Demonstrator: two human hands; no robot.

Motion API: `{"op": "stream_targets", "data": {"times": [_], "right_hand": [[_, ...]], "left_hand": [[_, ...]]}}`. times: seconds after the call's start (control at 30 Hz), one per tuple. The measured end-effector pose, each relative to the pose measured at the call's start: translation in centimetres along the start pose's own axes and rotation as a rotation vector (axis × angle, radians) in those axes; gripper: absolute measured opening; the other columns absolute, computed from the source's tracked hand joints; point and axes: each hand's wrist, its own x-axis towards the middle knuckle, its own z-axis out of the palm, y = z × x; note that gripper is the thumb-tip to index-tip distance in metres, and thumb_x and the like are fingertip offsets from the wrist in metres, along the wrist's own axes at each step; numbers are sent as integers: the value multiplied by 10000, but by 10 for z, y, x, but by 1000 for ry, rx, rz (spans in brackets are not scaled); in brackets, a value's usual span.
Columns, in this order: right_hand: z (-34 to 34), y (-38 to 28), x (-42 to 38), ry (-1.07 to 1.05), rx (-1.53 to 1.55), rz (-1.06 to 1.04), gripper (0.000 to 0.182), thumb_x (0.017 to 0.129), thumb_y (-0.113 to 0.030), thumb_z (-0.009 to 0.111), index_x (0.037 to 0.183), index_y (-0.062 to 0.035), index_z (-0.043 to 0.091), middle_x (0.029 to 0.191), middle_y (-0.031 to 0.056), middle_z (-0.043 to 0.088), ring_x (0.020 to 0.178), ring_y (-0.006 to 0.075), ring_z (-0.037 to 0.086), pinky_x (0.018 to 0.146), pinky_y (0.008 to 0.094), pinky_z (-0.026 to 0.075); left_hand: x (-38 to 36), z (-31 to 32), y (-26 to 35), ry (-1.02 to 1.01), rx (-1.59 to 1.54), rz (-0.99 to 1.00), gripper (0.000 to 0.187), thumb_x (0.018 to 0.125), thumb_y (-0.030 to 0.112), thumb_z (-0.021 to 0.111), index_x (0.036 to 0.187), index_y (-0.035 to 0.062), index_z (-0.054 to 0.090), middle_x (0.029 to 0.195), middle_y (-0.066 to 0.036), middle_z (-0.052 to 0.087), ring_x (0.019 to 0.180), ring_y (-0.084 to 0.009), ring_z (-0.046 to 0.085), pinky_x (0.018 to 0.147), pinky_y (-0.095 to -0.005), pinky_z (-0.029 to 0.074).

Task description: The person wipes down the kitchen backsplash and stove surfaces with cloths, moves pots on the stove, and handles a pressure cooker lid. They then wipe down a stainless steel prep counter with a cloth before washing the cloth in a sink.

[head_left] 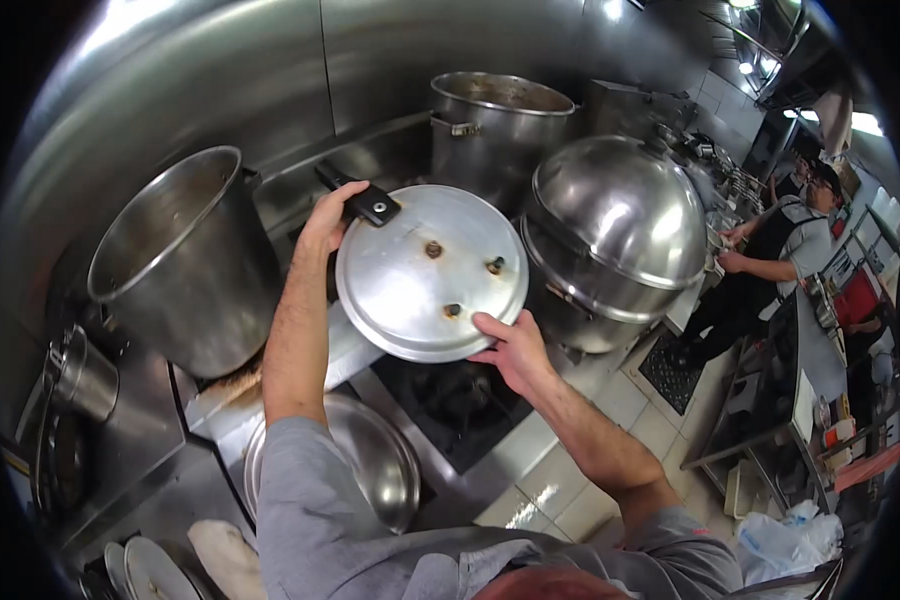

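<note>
A round silver metal lid (pixel 420 270) with a black handle (pixel 373 205) and small rusty fittings is held over the stove (pixel 450 400). My left hand (pixel 330 215) is closed round the black handle at the lid's upper left. At the lid's lower right edge, my right hand (pixel 515 350) grips the rim, thumb on top and fingers underneath. Whatever lies directly beneath the lid is hidden by it. A burner shows just below the lid's near edge.
Large pots stand at left (pixel 190 270) and back (pixel 500 130); a domed pot (pixel 620 210) is to the right. A steel bowl (pixel 370 450) sits near my left arm. Co-workers (pixel 785 240) stand at the far right, beyond the tiled floor (pixel 620 400).
</note>
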Motion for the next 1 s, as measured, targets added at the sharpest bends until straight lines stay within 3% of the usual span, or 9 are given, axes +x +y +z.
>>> {"op": "stream_targets", "data": {"times": [0.37, 0.53, 0.67, 0.7, 0.77, 0.87, 0.9, 0.97, 1.0], "right_hand": [[84, -5, 207, -43, 0, 41, 560, 757, -129, 724, 1161, 73, 393, 1055, 242, 556, 872, 381, 616, 730, 537, 529], [106, 16, 277, 25, 106, 49, 511, 765, -115, 711, 1156, 85, 449, 1009, 232, 576, 841, 351, 619, 681, 514, 544], [116, 12, 276, 167, 199, 88, 588, 733, -120, 742, 1190, 46, 411, 1096, 259, 546, 885, 413, 595, 714, 570, 523], [106, 21, 288, 30, 194, 115, 545, 739, -136, 743, 1158, 16, 430, 1052, 223, 569, 895, 383, 601, 700, 530, 533], [99, 16, 267, 120, 20, 48, 579, 737, -137, 735, 1199, -14, 408, 1005, 175, 590, 840, 303, 608, 656, 433, 531], [75, 52, 214, 342, -385, -453, 518, 687, -120, 743, 1096, -33, 438, 857, 123, 558, 747, 219, 565, 669, 360, 479], [44, 29, 159, -69, -253, -223, 409, 714, -117, 708, 1031, -23, 467, 786, 116, 545, 761, 229, 546, 696, 389, 455], [-7, 87, 109, 47, -601, -833, 106, 775, -11, 512, 876, -44, 511, 694, 90, 525, 670, 234, 531, 597, 382, 422], [-42, 105, 66, 4, -642, -728, 48, 742, 6, 492, 754, -39, 504, 665, 87, 514, 649, 236, 524, 579, 382, 409]], "left_hand": [[183, -89, 62, 189, 451, 106, 468, 683, 348, 779, 962, -4, 648, 972, -106, 638, 861, -209, 595, 818, -329, 455], [177, -93, 48, 134, 755, 53, 632, 682, 462, 749, 1048, -40, 631, 1050, -141, 627, 873, -223, 604, 798, -343, 461], [218, -120, 50, 252, 1153, 144, 751, 710, 480, 720, 1172, -84, 539, 1113, -194, 609, 1003, -280, 592, 886, -375, 440], [250, -142, 41, 459, 1486, 356, 819, 712, 478, 715, 1242, -93, 466, 1198, -251, 553, 1128, -326, 535, 962, -380, 400], [233, -113, 53, 237, 1420, 492, 838, 740, 450, 703, 1292, -101, 398, 1297, -281, 454, 1238, -334, 436, 1029, -370, 331], [158, -23, 58, 130, 1152, 617, 786, 820, 409, 654, 1340, -89, 340, 1398, -261, 344, 1295, -302, 367, 1060, -359, 281], [138, -4, 56, 61, 1059, 683, 735, 848, 386, 631, 1361, -50, 337, 1417, -225, 337, 1294, -290, 364, 1059, -361, 281], [41, 80, 52, -26, 954, 691, 610, 892, 322, 585, 1366, 6, 367, 1413, -148, 374, 1289, -262, 370, 1062, -344, 274], [8, 104, 44, -140, 878, 758, 570, 921, 303, 539, 1381, 24, 351, 1410, -134, 381, 1289, -242, 368, 1062, -338, 262]]}}
